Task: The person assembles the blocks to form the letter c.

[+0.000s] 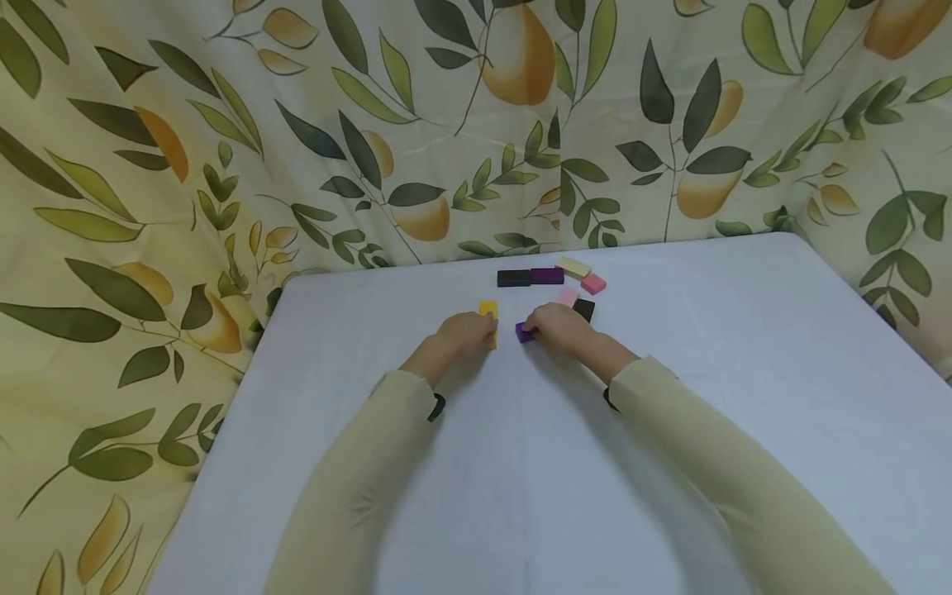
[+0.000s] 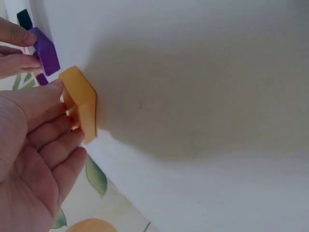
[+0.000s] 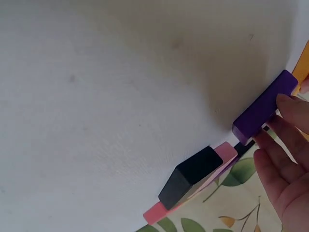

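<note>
My left hand pinches a yellow block between thumb and fingertips, close over the white table. In the head view the block points away from me, its far end showing past the fingers. A short distance to the right, my right hand grips a purple block by thumb and fingers. Just beyond that hand are a light pink block and a black block, which overlap in the right wrist view.
Farther back on the white-covered table, a second black block and a dark purple block lie end to end. Right of them are a cream block and a coral pink block. A leaf-and-fruit patterned curtain hangs behind.
</note>
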The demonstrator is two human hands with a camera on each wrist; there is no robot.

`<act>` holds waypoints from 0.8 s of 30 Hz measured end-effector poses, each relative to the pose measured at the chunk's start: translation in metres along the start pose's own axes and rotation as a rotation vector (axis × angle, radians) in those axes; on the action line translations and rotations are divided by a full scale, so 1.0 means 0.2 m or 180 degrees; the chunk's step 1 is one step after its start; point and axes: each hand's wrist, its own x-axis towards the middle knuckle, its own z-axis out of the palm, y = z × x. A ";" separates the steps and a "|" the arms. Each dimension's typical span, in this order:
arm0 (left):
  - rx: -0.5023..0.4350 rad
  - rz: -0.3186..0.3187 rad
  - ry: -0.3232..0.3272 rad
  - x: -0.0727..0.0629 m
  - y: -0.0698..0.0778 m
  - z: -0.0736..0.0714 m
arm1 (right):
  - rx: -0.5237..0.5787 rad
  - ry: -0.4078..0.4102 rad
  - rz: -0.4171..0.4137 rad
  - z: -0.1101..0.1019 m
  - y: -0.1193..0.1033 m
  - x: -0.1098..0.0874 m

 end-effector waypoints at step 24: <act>0.0027 0.0226 0.0078 -0.18 0.08 0.05 | 0.0065 0.0019 0.0001 0.01 -0.07 -0.13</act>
